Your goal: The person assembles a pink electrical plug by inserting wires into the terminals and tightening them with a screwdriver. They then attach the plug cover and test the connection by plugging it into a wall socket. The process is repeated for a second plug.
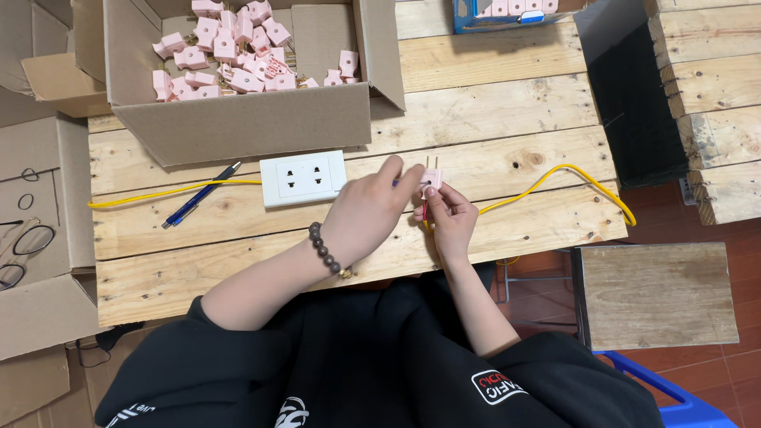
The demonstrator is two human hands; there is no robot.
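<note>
My left hand (371, 208) and my right hand (448, 215) meet over the wooden table (507, 119), both gripping a small pink plug (430, 180) with its metal prongs pointing away from me. A thin red piece shows just under the plug, between my fingers. A bead bracelet (326, 250) circles my left wrist. A white double wall socket (304, 178) lies flat just left of my left hand, with a yellow cable (571, 173) running out to both sides across the table.
An open cardboard box (238, 119) with several pink plugs (230, 47) stands at the back left. A blue pen (198, 196) lies left of the socket. Flat cardboard with glasses (24, 246) lies far left; a wooden stool (654, 293) stands right.
</note>
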